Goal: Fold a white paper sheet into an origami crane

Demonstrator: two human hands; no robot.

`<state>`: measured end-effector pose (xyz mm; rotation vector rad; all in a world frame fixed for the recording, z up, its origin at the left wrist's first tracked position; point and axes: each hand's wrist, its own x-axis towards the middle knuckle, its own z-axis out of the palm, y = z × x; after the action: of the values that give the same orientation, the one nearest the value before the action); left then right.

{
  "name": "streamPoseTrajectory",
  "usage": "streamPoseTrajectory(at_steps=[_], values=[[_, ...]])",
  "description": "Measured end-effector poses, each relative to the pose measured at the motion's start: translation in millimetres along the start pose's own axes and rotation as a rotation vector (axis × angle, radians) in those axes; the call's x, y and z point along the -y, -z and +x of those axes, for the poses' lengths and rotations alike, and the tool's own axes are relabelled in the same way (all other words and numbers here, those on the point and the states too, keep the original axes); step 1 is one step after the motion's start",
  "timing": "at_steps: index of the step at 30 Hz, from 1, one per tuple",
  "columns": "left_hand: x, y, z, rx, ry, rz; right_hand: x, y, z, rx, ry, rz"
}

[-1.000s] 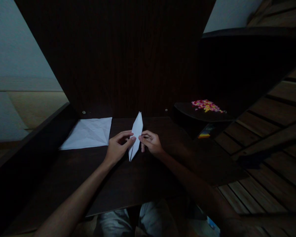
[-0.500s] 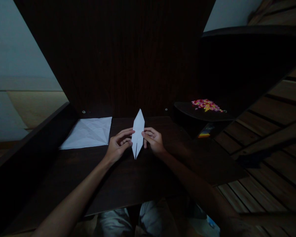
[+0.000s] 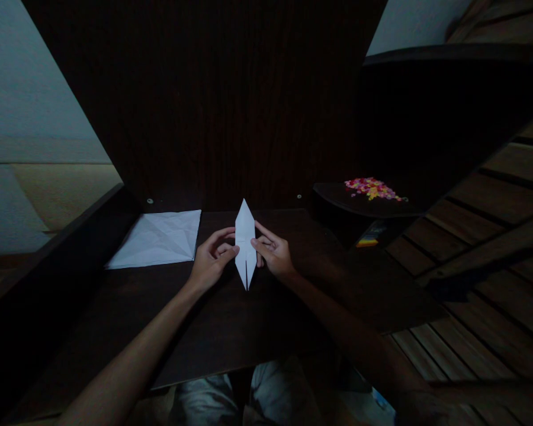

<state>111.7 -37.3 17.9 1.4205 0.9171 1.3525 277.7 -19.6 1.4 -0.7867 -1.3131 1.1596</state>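
A folded white origami paper (image 3: 245,232), long and pointed at both ends, is held up in front of me over the dark desk. A slit splits its lower half down to the near tip. My left hand (image 3: 212,255) grips its left edge, thumb on the near face and fingers partly behind. On the opposite edge, my right hand (image 3: 272,251) pinches the paper, with the thumb lying on the front and the index finger reaching up along the side.
Creased white paper sheets (image 3: 160,238) lie at the desk's left, beside a raised side panel (image 3: 53,248). Small pink, red and yellow pieces (image 3: 373,189) are heaped on a curved shelf (image 3: 337,195) to the right. A tall dark panel (image 3: 213,106) rises behind the desk.
The folded paper has turned slightly, its far tip swinging left and its near tip a little right. Both hands still hold it, the left fingers shifted further behind it.
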Motion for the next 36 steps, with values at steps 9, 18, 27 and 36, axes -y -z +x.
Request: streamPoseTrajectory(at_steps=[9,18,27,36], values=[[1.5,-0.1,0.0,-0.006,0.009,-0.001,-1.5,-0.4,-0.6,-0.001,0.017,-0.027],[-2.7,0.2,-1.0,-0.041,-0.007,0.1,-0.4,-1.4,-0.8,-0.018,0.02,-0.03],[-4.3,0.9,0.3,-0.081,0.058,0.062,-2.4,-0.3,-1.3,-0.004,0.009,-0.037],[2.5,1.5,2.3,-0.015,0.083,0.011,-0.1,-1.0,-1.6,0.074,-0.018,0.012]])
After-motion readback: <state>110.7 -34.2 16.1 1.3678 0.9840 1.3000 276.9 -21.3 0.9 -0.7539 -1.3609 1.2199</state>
